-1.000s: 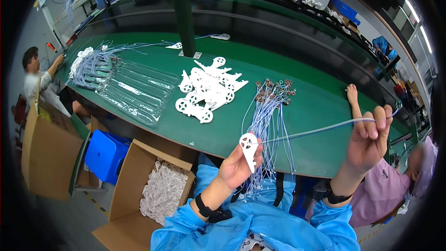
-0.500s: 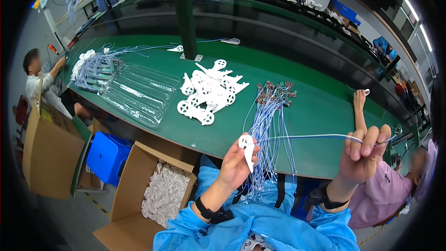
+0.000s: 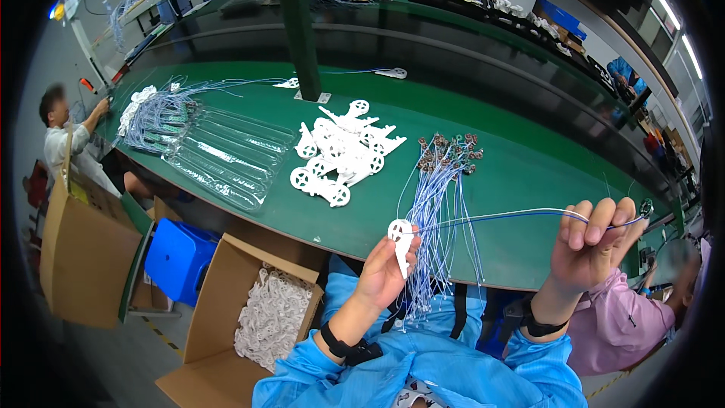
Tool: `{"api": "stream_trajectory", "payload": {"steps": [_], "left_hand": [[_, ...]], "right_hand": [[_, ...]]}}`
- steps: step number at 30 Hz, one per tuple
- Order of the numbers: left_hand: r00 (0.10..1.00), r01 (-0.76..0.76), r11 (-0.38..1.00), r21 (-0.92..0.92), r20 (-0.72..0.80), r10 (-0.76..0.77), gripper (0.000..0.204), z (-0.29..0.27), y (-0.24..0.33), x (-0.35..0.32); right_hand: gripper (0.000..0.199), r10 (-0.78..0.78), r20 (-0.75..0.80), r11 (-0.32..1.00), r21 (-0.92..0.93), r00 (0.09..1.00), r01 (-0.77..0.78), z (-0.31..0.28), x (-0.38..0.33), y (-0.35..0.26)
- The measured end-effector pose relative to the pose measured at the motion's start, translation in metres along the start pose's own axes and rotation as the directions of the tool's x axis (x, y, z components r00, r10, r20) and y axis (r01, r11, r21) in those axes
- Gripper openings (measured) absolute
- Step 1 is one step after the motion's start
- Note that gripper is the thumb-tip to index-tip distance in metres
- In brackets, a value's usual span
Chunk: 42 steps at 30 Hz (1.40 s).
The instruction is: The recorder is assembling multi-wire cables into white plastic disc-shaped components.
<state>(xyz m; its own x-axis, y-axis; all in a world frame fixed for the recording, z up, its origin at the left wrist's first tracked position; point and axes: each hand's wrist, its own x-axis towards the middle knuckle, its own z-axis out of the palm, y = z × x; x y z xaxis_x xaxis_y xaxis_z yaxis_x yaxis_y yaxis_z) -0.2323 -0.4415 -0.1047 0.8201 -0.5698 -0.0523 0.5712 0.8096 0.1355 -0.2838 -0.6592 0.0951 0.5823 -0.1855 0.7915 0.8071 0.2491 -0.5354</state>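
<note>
Head: wires (image 3: 498, 214) between hands (image 3: 384, 272) (image 3: 593, 249) now lower, bowed.

Worn on the head as the left one of a side-by-side fisheye pair. Looks down past the shiny blue cloth jacket (image 3: 468, 378) at the lower edge, then forward across the long flat green worktop (image 3: 517, 253). Sits near the bare left hand (image 3: 381, 273) and the bare right hand (image 3: 589, 251), farther from the upright dark green square post (image 3: 297, 38) towards the top. Takes in the open brown cardboard box (image 3: 217, 302) at lower left and reaches up to the long white tubular lamps (image 3: 668, 15) at upper right. Bends straight edges toward a dark rounded rim; stands upright, unmirrored.
</note>
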Motion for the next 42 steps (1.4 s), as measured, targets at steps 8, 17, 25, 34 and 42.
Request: {"api": "stream_trajectory", "payload": {"steps": [8,17,25,34,42], "left_hand": [[0.999,-0.040,0.999,0.026,-0.017,0.041,0.046,-0.011,0.004,-0.002],[0.996,-0.091,0.994,-0.059,-0.018,0.090,0.040,-0.003,0.013,-0.008],[0.993,-0.092,0.980,-0.177,0.063,0.104,0.042,-0.010,0.020,-0.009],[0.978,-0.204,0.965,-0.166,0.002,0.207,0.048,-0.007,0.036,-0.016],[0.957,-0.288,0.951,-0.114,-0.063,0.282,0.043,-0.004,0.045,-0.018]], "right_hand": [[0.015,0.024,-0.065,1.000,0.018,0.998,-0.023,-0.001,-0.009,0.009],[0.015,0.087,-0.011,0.985,0.153,0.996,-0.084,-0.006,-0.021,0.002],[0.014,0.104,-0.084,0.993,0.066,0.991,-0.099,-0.010,-0.031,-0.002],[0.012,0.234,-0.157,0.972,0.004,0.960,-0.236,0.002,-0.037,0.007],[0.011,0.344,-0.204,0.938,0.043,0.916,-0.343,-0.005,-0.042,0.009]]}}
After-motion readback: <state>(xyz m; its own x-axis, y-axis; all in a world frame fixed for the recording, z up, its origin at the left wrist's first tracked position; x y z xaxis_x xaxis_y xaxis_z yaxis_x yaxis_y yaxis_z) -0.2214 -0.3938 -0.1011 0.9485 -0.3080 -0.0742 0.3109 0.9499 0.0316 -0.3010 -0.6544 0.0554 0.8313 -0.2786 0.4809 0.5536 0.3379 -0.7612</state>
